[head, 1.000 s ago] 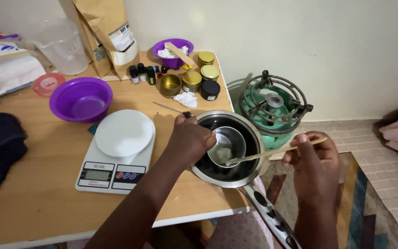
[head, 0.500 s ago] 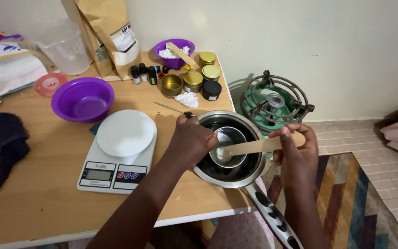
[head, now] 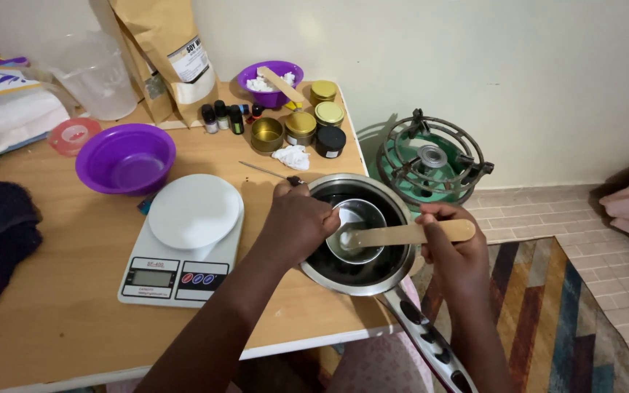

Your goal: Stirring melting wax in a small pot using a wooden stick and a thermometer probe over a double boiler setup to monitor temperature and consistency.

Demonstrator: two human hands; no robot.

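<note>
Light wooden table (head: 60,320) fills the left of the frame, white digital kitchen scale (head: 183,240) left of centre. Round steel pot (head: 394,273) sits centre at the table edge, small steel cup (head: 362,218) inside it. Left hand (head: 296,222) grips the cup's rim; right hand (head: 453,247) grasps a flat wooden stirring stick (head: 409,234) whose tip reaches into the cup.

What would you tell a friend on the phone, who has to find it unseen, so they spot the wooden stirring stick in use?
Start at the big steel pot on the wooden table's right edge, beside the white kitchen scale. Inside sits a small metal cup, steadied by the left hand. The flat wooden stick in the right hand reaches into that cup; another stick lies in the far purple bowl.
</note>
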